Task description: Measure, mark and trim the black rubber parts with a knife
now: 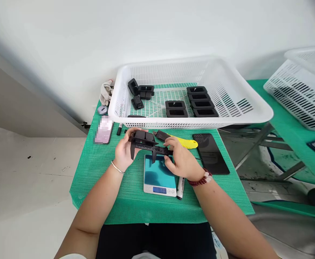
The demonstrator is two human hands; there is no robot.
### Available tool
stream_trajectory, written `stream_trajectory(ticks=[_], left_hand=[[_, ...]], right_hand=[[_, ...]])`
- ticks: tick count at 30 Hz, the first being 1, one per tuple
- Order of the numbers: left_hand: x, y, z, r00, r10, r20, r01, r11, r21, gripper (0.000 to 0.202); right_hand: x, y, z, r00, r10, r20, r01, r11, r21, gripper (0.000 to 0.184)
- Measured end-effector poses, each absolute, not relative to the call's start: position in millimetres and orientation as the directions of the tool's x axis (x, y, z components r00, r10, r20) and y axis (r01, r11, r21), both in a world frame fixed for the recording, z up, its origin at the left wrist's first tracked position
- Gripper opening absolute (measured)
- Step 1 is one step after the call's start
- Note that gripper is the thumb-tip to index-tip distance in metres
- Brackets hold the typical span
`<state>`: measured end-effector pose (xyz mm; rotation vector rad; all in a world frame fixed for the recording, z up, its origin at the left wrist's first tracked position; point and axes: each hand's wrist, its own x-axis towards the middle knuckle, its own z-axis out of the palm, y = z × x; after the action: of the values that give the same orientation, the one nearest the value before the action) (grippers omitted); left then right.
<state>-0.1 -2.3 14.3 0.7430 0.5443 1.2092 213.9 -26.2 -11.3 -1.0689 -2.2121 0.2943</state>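
Note:
My left hand is closed around a black moulded part, which it holds up over the table. In my right hand is a black caliper, gripped near its right end. The caliper lies along the near side of the part, with its jaws pointing down toward me. Whether the jaws touch the part I cannot tell. Just below both hands stands a small digital scale with a shiny blue-green plate and a lit display. A white marker lies beside the scale, under my right wrist.
Behind my hands a white plastic basket holds several black frame-like parts. A yellow-handled tool and a dark tablet or phone lie to the right. At left are a phone, a black marker and a cloth glove.

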Motion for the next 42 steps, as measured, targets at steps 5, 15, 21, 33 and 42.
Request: stream_trajectory(ticks=[5,15,21,33,42], left_hand=[[-2,-1,10,0.295,0.953,0.072,-0.626,0.136,0.768,0.033],[-2,1,7,0.208,0.976,0.064,-0.542,0.061,0.838,0.030],[-1,2,6,0.151,0.988,0.036,-0.564,0.056,0.824,0.029],[-2,-1,12,0.133,0.991,-0.022,-0.736,0.114,0.667,0.029],[6,-2,12,0.150,0.989,-0.001,-0.691,0.106,0.715,0.028]], right_hand=[[214,-24,-10,-0.443,0.761,0.474,0.599,0.644,-0.476,0.037],[219,-21,-9,-0.426,0.767,0.480,0.621,0.634,-0.461,0.038],[225,-18,-10,-0.390,0.813,0.433,0.709,0.565,-0.422,0.044],[228,-17,-10,-0.292,0.668,0.684,0.829,0.534,-0.168,0.024],[227,-17,-10,-0.111,0.670,0.734,0.892,0.393,-0.223,0.024]])
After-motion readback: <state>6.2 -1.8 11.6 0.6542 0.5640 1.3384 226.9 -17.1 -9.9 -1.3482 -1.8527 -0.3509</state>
